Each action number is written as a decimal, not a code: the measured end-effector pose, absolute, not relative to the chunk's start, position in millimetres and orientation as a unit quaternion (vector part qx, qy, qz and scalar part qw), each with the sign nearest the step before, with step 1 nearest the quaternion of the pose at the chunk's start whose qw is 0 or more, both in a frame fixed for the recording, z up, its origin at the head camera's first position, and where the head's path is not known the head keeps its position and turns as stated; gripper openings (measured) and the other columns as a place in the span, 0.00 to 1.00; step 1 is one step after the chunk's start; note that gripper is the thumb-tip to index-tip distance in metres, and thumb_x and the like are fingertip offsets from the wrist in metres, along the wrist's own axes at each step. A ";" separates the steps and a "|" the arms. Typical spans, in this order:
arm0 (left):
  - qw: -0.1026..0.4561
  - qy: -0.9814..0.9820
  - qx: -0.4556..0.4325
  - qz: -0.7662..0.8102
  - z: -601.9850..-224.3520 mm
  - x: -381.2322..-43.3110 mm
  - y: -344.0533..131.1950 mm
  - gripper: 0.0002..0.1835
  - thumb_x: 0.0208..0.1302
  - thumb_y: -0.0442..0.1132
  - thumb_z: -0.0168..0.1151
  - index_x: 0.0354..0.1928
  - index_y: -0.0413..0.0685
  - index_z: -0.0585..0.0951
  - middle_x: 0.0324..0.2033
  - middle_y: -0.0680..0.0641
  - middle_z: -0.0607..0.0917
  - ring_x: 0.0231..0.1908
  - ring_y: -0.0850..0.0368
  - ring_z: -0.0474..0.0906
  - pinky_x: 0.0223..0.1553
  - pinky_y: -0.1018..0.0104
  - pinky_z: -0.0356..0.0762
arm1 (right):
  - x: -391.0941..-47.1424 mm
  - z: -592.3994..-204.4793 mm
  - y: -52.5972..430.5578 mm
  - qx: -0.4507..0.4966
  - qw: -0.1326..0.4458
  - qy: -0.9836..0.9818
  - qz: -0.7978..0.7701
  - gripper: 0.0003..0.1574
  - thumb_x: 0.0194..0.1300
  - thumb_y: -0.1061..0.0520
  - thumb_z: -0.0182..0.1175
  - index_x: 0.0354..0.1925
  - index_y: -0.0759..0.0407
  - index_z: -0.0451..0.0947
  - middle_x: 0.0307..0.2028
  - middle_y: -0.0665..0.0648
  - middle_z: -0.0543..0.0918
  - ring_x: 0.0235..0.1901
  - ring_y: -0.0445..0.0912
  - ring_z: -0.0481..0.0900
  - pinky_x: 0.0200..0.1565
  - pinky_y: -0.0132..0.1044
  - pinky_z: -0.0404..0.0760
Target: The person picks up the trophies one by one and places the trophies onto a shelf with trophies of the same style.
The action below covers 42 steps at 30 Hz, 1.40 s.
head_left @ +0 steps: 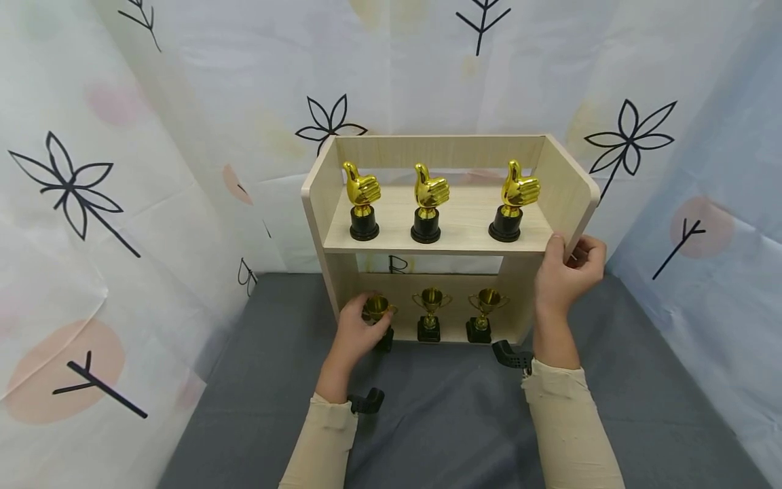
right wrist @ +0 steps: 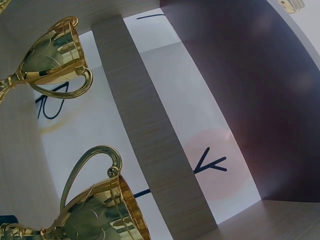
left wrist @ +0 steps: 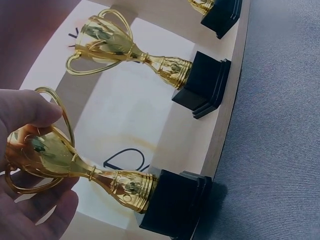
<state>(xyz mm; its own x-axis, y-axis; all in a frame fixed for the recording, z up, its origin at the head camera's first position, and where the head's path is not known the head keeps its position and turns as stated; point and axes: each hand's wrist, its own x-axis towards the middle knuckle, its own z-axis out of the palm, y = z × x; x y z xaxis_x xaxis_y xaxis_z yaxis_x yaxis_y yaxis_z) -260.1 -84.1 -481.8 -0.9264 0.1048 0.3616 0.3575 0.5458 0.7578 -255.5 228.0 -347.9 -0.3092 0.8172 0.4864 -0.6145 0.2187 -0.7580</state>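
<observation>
My left hand [head_left: 357, 329] grips a gold trophy cup [left wrist: 50, 152] by its bowl, thumb on one side and fingers on the other. Its black square base [left wrist: 172, 205] is at the front edge of the lower shelf, at the left end. On the right, my right hand [head_left: 568, 275] holds the side panel of a light wooden two-tier shelf [head_left: 436, 251], thumb at the front edge and fingers curled around outside. Two more trophy cups, a middle one [head_left: 430, 312] and a right one [head_left: 485, 314], stand upright on the lower board.
Three gold thumbs-up trophies, left [head_left: 363, 200], middle [head_left: 429, 204] and right [head_left: 514, 200], stand on the upper board. The shelf stands on a dark grey cloth [head_left: 440, 414]. Behind and beside it hangs a white patterned fabric [head_left: 183, 224].
</observation>
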 end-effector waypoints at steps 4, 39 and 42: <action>0.141 -0.865 -0.135 -0.462 -482.0 -263.5 -83.1 0.20 0.62 0.48 0.67 0.55 0.53 0.79 0.53 0.49 0.82 0.53 0.50 0.79 0.52 0.48 0.78 | -256.2 -348.5 228.5 -0.097 0.581 -0.521 0.618 0.05 0.59 0.64 0.62 0.30 0.56 0.76 0.29 0.47 0.74 0.28 0.40 0.74 0.33 0.32 0.69; 0.161 -0.850 -0.136 -0.483 -485.4 -280.9 -78.4 0.20 0.61 0.44 0.68 0.55 0.53 0.78 0.47 0.48 0.81 0.41 0.54 0.80 0.37 0.57 0.82 | -256.4 -348.3 227.5 -0.099 0.579 -0.526 0.615 0.04 0.59 0.63 0.62 0.31 0.58 0.76 0.30 0.46 0.74 0.29 0.40 0.73 0.33 0.32 0.69; 0.163 -0.850 -0.140 -0.481 -486.9 -281.8 -78.2 0.21 0.61 0.44 0.69 0.56 0.53 0.78 0.47 0.48 0.80 0.42 0.53 0.80 0.37 0.57 0.83 | -256.3 -348.5 228.0 -0.098 0.580 -0.523 0.616 0.04 0.59 0.63 0.62 0.31 0.57 0.76 0.29 0.47 0.74 0.29 0.40 0.73 0.34 0.32 0.69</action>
<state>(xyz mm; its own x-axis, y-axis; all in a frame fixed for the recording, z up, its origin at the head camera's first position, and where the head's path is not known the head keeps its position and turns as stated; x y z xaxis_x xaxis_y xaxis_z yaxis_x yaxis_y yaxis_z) -281.8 -78.2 -486.9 -0.9078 0.0819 0.4114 0.3950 0.4969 0.7727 -256.3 228.0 -348.5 -0.3076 0.8178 0.4863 -0.6122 0.2211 -0.7591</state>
